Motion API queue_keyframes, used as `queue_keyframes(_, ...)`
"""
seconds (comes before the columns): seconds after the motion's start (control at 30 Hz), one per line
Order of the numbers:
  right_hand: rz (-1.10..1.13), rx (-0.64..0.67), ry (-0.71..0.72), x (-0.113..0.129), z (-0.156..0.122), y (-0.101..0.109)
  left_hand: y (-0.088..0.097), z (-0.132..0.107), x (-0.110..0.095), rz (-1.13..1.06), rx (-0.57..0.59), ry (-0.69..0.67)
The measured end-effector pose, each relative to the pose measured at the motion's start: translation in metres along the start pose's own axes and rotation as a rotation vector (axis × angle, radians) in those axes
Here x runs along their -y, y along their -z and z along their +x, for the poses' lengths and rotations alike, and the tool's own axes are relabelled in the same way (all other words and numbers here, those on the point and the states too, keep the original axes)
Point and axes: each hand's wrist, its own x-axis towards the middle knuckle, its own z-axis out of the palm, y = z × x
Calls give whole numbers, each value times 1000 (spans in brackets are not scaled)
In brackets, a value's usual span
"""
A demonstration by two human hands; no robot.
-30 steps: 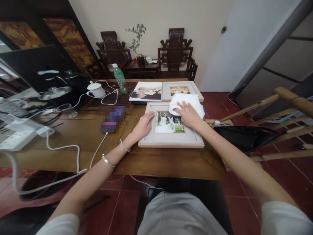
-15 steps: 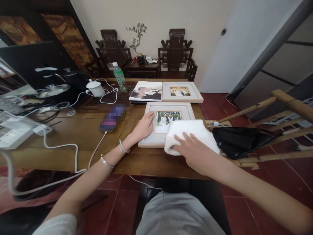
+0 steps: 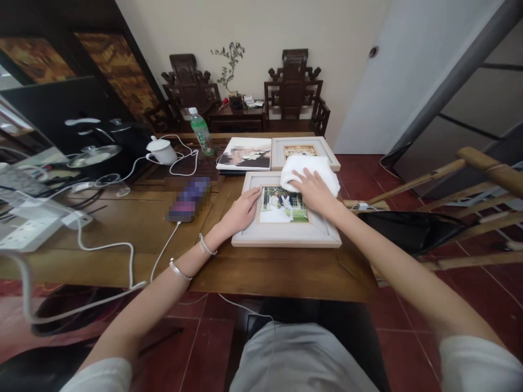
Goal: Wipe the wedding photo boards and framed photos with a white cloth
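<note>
Head view: your two hands stand apart, with the pale wooden picture frame with a broad whitish mount (image 3: 286,238) between them at mid-frame, its long side seeming to run left to right. Your left hand (image 3: 242,209) lies flat on its left border, fingers pointing toward the photo. Your right hand (image 3: 316,190) holds the folded white fluffy cloth (image 3: 312,165), fingers spread over it — at the frame's far right corner, up and right of the photo. That hand is nearer the far edge.
</note>
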Motion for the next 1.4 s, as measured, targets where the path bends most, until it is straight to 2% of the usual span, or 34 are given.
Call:
queue_keyframes(0.1,-53,7,-30,-4,10,-7,0,0,1,3,-7,0)
queue_keyframes(0.17,-71,42,-2,5,1,-4,0,1,1,4,-11,4)
queue_keyframes(0.3,-40,155,86,36,-42,23,-1,1,-1,6,-10,21)
queue_keyframes(0.37,14,270,129,52,-68,43,-1,1,-1,2,-10,35)
queue_keyframes(0.47,106,302,211,75,-103,68,-1,1,-2,-5,-11,38)
queue_keyframes(0.57,139,312,249,91,-119,75,0,1,-2,-7,-14,30)
queue_keyframes(0.7,162,265,214,86,-100,54,1,2,-2,1,-10,13)
queue_keyframes(0.8,155,246,129,60,-64,32,0,2,-1,4,-12,-3)
queue_keyframes(0.93,59,52,3,21,-13,9,0,1,-1,-3,-13,-4)
queue_keyframes(1.03,4,32,-46,10,8,-1,1,1,-1,-5,-15,-2)
queue_keyframes(1.1,2,70,-29,15,8,-2,0,1,0,-7,-18,5)
queue_keyframes(1.17,18,114,10,27,-3,4,-1,1,0,-12,-22,14)
queue_keyframes(1.27,71,230,80,52,-34,28,-2,1,0,-21,-21,27)
queue_keyframes(1.33,129,360,137,68,-57,48,-2,1,-1,-24,-16,37)
queue_keyframes(1.4,179,357,207,80,-76,64,0,0,-2,-21,-7,45)
